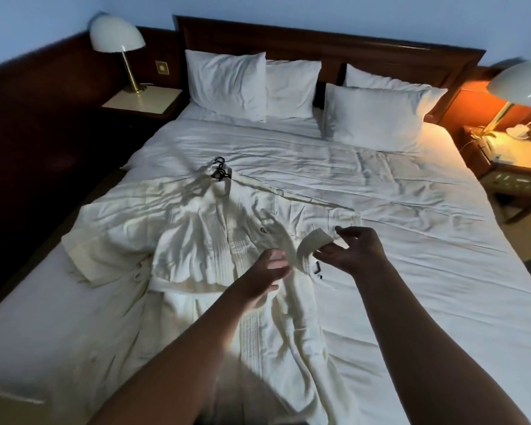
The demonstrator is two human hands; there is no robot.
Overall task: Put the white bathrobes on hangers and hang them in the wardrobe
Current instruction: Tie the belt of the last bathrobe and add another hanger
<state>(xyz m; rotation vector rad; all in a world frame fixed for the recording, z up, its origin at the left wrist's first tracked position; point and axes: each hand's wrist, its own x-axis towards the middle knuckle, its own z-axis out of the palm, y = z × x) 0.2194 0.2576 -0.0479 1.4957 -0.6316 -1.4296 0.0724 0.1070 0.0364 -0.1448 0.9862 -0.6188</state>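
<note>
Left forearm (172, 348) and right forearm (411, 332), both bare, are reaching in from the lower edge over the bed (411, 210).

Right hand (350, 250) is hovering just right of the bathrobe (203, 240). Thumb and fingers are pinching a curled white strip, apparently the belt (314, 242), which is arching up from the robe's front into the grip. Small dark marks are showing on the cloth just below that hand; too small to read.

Left hand (269, 271) is sitting over the robe's front edge, close beside the belt, with fingers loosely curled. It is motion-blurred; cannot tell whether it is gripping cloth.

Bathrobe is lying face up, spread lengthwise down the middle-left of the bed, collar pointing toward the pillows (227, 81). Black hooks of the hangers (219, 172) are poking out at the collar. Bunched white cloth is trailing off to the robe's left; cannot tell whether it is a sleeve or a second robe.

White sheets are lying rumpled. Four pillows are leaning against a dark wooden headboard (319, 41). Domed lamp (117, 33) is standing on the left nightstand (141, 101). Right lamp (518, 84) is throwing warm orange light over a cluttered right nightstand (503, 148).
</note>
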